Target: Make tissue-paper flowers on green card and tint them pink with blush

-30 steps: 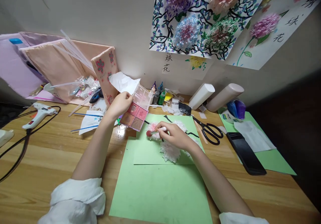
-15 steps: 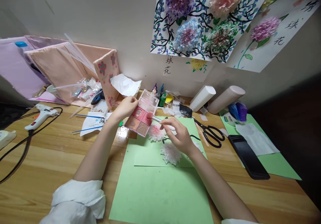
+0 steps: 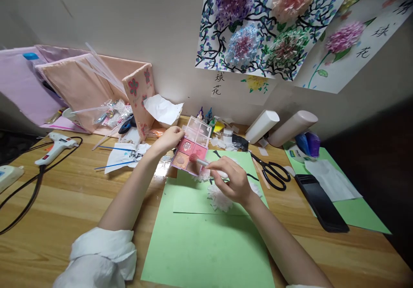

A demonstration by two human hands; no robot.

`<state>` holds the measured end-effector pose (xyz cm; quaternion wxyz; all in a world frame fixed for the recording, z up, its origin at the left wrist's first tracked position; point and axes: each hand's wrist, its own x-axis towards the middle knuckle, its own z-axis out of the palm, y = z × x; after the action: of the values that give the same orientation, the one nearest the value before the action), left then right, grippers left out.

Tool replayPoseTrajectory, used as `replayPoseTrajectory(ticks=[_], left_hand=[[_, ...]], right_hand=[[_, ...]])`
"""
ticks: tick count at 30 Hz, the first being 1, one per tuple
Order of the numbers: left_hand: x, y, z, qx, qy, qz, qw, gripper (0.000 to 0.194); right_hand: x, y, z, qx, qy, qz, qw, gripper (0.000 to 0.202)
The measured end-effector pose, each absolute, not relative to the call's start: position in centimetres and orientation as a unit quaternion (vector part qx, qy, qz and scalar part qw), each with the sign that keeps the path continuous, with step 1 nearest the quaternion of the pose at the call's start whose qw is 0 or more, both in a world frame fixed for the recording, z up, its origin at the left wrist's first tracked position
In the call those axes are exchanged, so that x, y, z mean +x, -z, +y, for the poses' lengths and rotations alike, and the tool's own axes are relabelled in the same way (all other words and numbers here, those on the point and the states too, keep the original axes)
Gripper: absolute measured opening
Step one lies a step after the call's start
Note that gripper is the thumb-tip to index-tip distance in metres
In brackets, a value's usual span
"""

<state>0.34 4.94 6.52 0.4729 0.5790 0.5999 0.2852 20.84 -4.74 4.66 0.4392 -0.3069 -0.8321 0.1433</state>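
My left hand [image 3: 171, 139] grips the upper left side of a blush palette [image 3: 182, 159], tilted above the table with its clear lid raised. The pans are pink, red and tan. My right hand [image 3: 230, 178] is closed around the white handle of a makeup brush [image 3: 201, 161], whose pink bristles are on or just over the pans. Beneath my right hand, a pale pink-white paper flower [image 3: 220, 197] rests on a light green sheet [image 3: 190, 202]. A second pale flower is mostly hidden behind the palette, and part of another shows right of my hand.
Black-handled scissors [image 3: 274, 174] and a black phone [image 3: 321, 202] lie to the right. Two bottles [image 3: 263, 127] lean by the wall. At left are a glue gun [image 3: 56, 148], its cord, blue sticks [image 3: 116, 164] and a peach box [image 3: 82, 86]. Flower artwork [image 3: 254, 38] hangs above.
The palette in my left hand has shifted right and a little up, now covering more of the flower behind it. The brush tip has moved down across the pans.
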Motion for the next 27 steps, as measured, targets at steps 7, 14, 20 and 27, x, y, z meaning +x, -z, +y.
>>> replayPoseTrajectory(ticks=[7, 14, 20, 27], left_hand=[[0.4, -5.9, 5.3, 0.552, -0.313, 0.595, 0.493, 0.009], [0.8, -6.4, 5.1, 0.524, -0.324, 0.571, 0.543, 0.013], [0.7, -6.6, 5.1, 0.487, -0.346, 0.572, 0.561, 0.007], [0.9, -6.7, 5.1, 0.477, -0.348, 0.579, 0.562, 0.009]], right_hand=[[20.8, -5.0, -4.7, -0.344, -0.183, -0.824, 0.412, 0.016], [19.8, -4.8, -4.7, -0.304, -0.183, -0.871, 0.34, 0.018], [19.8, -4.4, -4.7, -0.33, -0.16, -0.871, 0.326, 0.015], [19.8, -4.1, -4.6, -0.327, -0.108, -0.885, 0.313, 0.011]])
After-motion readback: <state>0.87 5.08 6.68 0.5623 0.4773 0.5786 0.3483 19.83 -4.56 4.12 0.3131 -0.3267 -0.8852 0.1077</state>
